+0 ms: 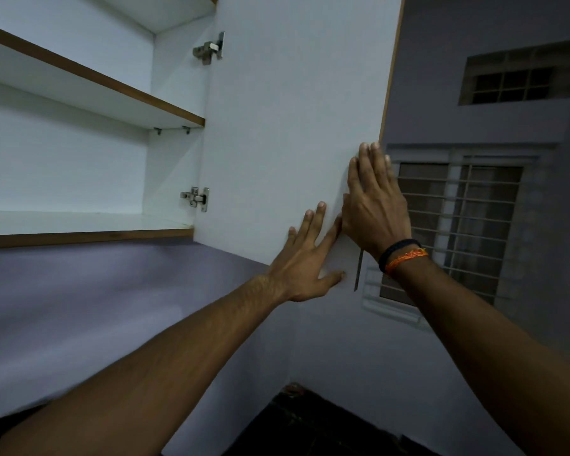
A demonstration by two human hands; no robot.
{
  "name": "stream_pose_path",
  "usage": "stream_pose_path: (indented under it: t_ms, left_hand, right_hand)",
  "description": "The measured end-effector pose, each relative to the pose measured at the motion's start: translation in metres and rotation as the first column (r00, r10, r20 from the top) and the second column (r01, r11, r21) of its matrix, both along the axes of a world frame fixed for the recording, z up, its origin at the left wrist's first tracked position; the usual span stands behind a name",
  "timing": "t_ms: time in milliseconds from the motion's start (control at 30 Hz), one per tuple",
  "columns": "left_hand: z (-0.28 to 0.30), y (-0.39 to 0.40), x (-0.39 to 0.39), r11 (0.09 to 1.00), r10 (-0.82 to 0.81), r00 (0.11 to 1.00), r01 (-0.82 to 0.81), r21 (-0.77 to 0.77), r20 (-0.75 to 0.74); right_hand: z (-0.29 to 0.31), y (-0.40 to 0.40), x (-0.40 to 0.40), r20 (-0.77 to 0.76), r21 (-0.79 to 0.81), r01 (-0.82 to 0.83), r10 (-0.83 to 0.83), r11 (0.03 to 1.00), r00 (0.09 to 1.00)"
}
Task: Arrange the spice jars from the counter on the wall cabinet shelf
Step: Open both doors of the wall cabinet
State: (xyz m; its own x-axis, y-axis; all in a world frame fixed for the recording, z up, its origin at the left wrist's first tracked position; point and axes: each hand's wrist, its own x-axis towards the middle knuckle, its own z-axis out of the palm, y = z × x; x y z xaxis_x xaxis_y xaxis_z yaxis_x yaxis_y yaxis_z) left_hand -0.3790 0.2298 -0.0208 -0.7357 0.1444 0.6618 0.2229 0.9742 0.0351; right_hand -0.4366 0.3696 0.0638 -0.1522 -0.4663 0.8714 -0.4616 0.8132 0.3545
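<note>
The white wall cabinet door (287, 120) stands swung open to the right. My left hand (305, 258) lies flat on its inner face near the lower corner, fingers straight and spread. My right hand (374, 205) presses flat against the door's free edge just above, fingers straight; black and orange bands circle its wrist. The bottom shelf (79, 225) and the middle shelf (79, 80) of the cabinet are bare white boards with brown front edges. No spice jar is in view.
Two metal hinges (196, 198) (209, 49) hold the door to the cabinet side. A barred window (458, 225) and a small vent window (514, 77) sit in the right wall. A dark counter corner (310, 422) shows at the bottom.
</note>
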Motion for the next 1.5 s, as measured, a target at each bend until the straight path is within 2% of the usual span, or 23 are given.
stream_pose_path:
  t_ms: [233,333,467,667,833,1067,1267,1400,1500]
  left_hand:
    - [-0.006,0.010,-0.047,0.995,0.082,0.984,-0.072,-0.072,0.157]
    - [-0.013,0.013,-0.058,0.987,0.131,0.981,-0.116,-0.109,0.142]
    - [-0.014,0.009,-0.061,0.990,0.109,0.985,-0.095,-0.106,0.134]
    - [-0.005,-0.003,-0.052,0.986,0.105,0.973,-0.075,-0.148,0.204]
    - [0.014,-0.008,-0.036,0.994,0.073,0.945,-0.043,-0.101,0.317]
    - [0.021,-0.020,-0.008,0.992,0.124,0.925,-0.117,-0.040,0.360]
    - [0.023,-0.056,0.031,0.965,0.262,0.901,-0.247,-0.086,0.347]
    - [0.017,-0.089,0.063,0.921,0.390,0.852,-0.372,-0.120,0.348]
    - [0.008,-0.116,0.094,0.879,0.472,0.810,-0.461,-0.120,0.347]
  right_hand:
    - [0.002,0.008,-0.045,0.192,0.032,0.097,-0.102,0.995,0.976]
    - [0.002,0.001,-0.051,0.197,0.045,0.130,-0.136,0.990,0.971]
    - [-0.001,-0.009,-0.046,0.218,0.028,0.186,-0.187,0.982,0.958]
    - [-0.004,-0.017,-0.038,0.268,0.022,0.192,-0.191,0.981,0.944]
    - [-0.003,-0.019,-0.032,0.301,0.014,0.169,-0.165,0.986,0.939]
    - [-0.008,-0.033,-0.018,0.338,0.019,0.162,-0.159,0.987,0.928]
    - [-0.022,-0.074,0.006,0.375,-0.034,-0.065,0.073,0.997,0.924]
    - [-0.038,-0.107,0.022,0.414,-0.101,-0.274,0.291,0.956,0.862]
    - [-0.055,-0.134,0.040,0.451,-0.152,-0.409,0.431,0.900,0.782]
